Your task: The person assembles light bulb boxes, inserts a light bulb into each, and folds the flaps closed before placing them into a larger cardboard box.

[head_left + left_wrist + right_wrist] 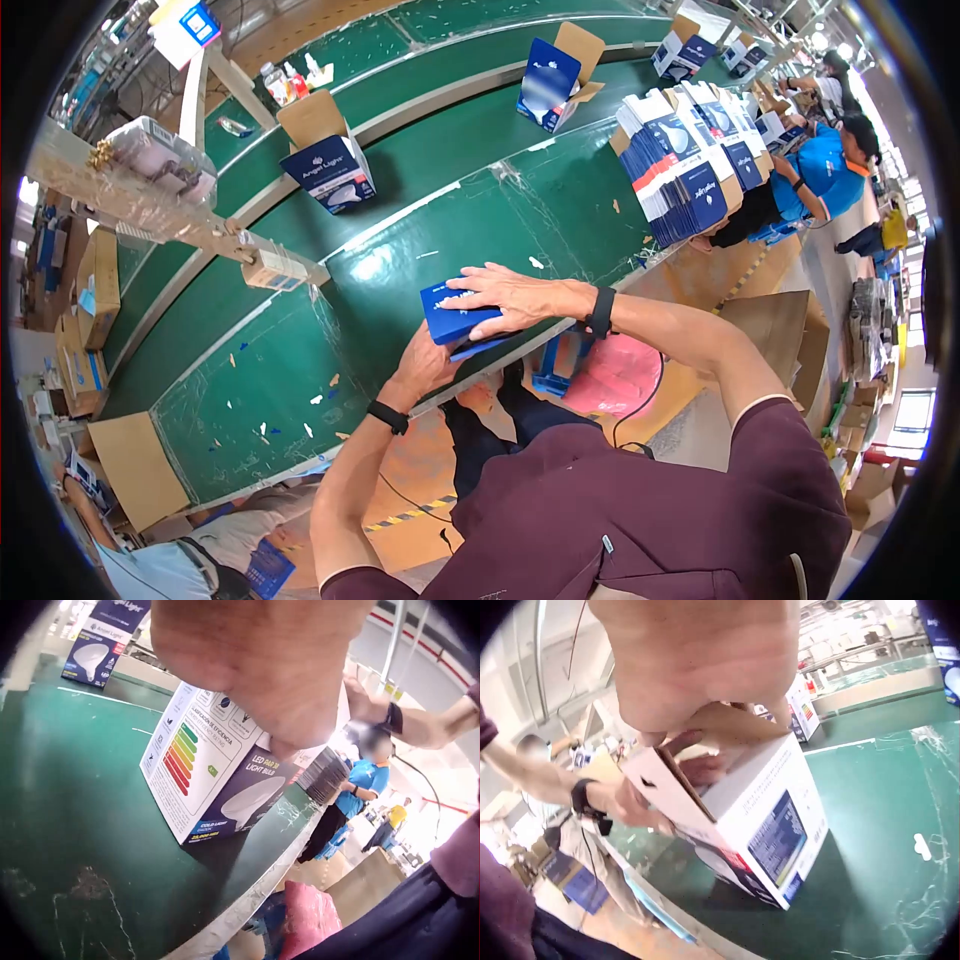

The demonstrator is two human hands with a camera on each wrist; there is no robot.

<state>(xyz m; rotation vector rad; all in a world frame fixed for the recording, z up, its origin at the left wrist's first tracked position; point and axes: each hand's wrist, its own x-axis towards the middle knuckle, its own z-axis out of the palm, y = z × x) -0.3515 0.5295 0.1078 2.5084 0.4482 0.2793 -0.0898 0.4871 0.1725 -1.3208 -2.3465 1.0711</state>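
Observation:
A blue and white light bulb box (440, 318) stands on the green work surface close to its near edge. My right hand (515, 300) lies over the top of the box with fingers stretched across the blue face. At the near left side, my left hand (428, 362) grips the box wall. In the right wrist view, the carton's top (739, 739) stands partly open with brown inner card showing, and fingers (705, 771) reach inside the rim. An efficiency chart and a bulb picture are printed on the box sides (191, 750). The box's contents are hidden.
Open Angel Light boxes (328, 170) stand on the belt beyond. Stacked flat cartons (675, 165) sit at the right. A post (210, 225) crosses at the left. A pink covered stool (615, 375) is below the edge. Other people (825, 175) work nearby.

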